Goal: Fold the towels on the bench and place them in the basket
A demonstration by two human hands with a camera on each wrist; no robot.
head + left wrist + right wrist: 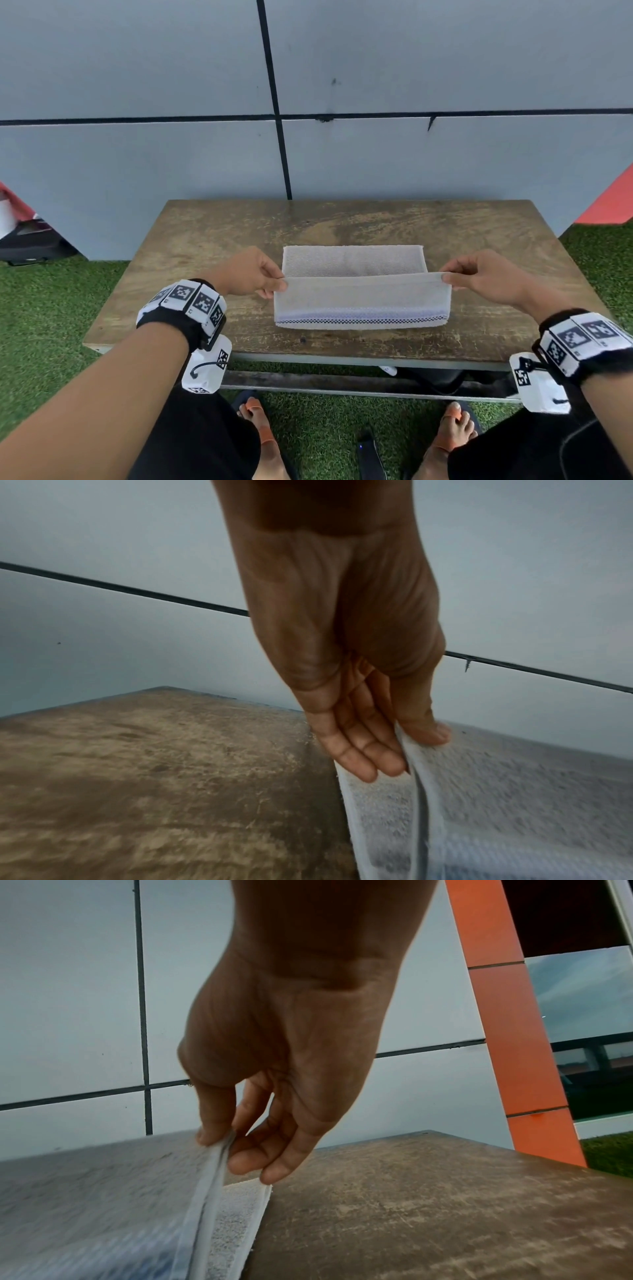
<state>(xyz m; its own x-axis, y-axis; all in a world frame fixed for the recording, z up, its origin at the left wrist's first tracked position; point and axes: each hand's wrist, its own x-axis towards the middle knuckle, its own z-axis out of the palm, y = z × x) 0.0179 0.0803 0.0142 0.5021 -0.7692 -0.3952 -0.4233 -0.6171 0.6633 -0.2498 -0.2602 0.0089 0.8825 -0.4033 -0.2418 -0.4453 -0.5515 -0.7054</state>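
Observation:
A white towel [359, 301] with a thin dark checkered stripe lies on the wooden bench [205, 240], its near half lifted above the far half. My left hand [274, 279] pinches the raised edge at its left corner, thumb on top in the left wrist view, where the towel [496, 804] hangs below my left hand [407, 750]. My right hand [448, 278] pinches the right corner. In the right wrist view my right hand [222, 1146] holds doubled layers of the towel [103, 1191]. No basket is in view.
The bench stands against a grey panelled wall [171, 102] on green artificial grass [41, 325]. An orange post [507, 1015] rises at the right. My feet in sandals [257, 421] are under the bench's near edge, beside a dark object [370, 452] on the grass.

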